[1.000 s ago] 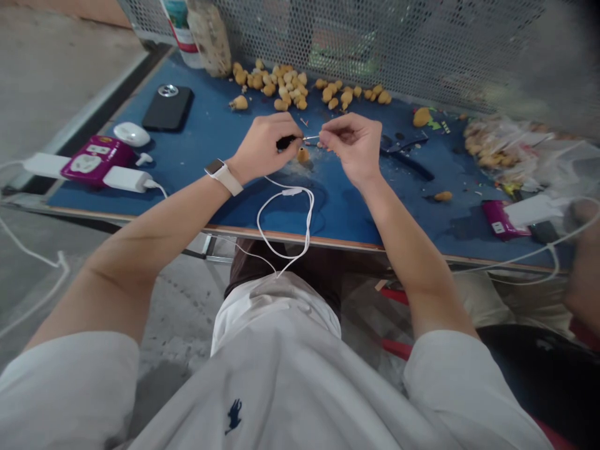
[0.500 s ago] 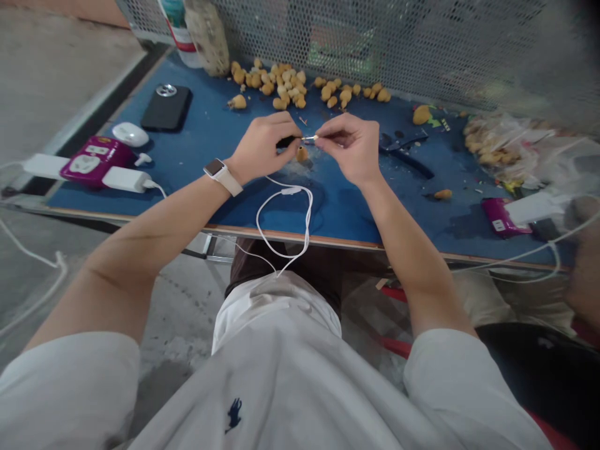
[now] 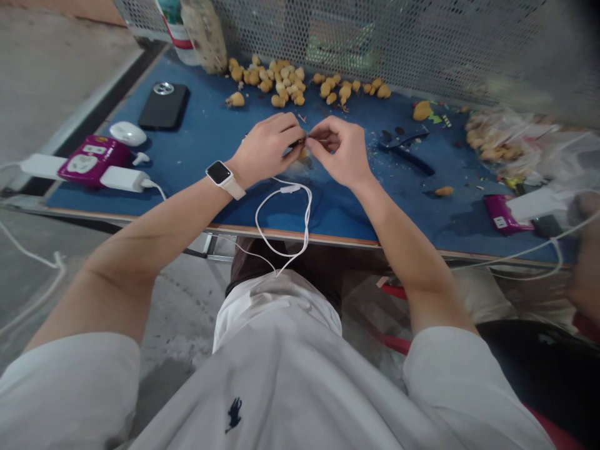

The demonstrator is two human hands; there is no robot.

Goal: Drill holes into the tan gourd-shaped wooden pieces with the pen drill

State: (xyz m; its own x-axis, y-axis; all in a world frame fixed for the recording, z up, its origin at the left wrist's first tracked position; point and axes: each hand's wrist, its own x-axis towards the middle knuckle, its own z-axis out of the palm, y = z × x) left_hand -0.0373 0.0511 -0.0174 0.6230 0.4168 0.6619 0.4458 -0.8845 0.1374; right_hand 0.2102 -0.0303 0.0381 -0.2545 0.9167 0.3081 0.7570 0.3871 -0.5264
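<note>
Both hands meet over the blue tabletop, fingertips touching or almost touching. My left hand (image 3: 269, 145), wearing a pale-strapped watch, is closed around a thin dark-handled tool (image 3: 296, 144). Its metal tip, seen a moment ago, is now mostly covered by fingers. My right hand (image 3: 342, 149) is pinched at that tip; what its fingers hold, if anything, is too small and hidden to name. Just below the fingertips is a small brownish-yellow gourd (image 3: 304, 157), partly covered. To the right lie blue-handled pliers (image 3: 407, 153).
Small yellow gourds (image 3: 281, 81) line the back by a mesh panel (image 3: 422, 56). A phone (image 3: 164, 106), earphone case (image 3: 127, 133) and purple power adapter (image 3: 91, 161) sit left. A white cable (image 3: 307, 219) loops in front. Right are a plastic bag (image 3: 529, 144) and another person's arm (image 3: 585, 250).
My right hand has shifted slightly left, closing the small gap to my left hand. The tool's metal tip, visible before between the hands, is now largely hidden.
</note>
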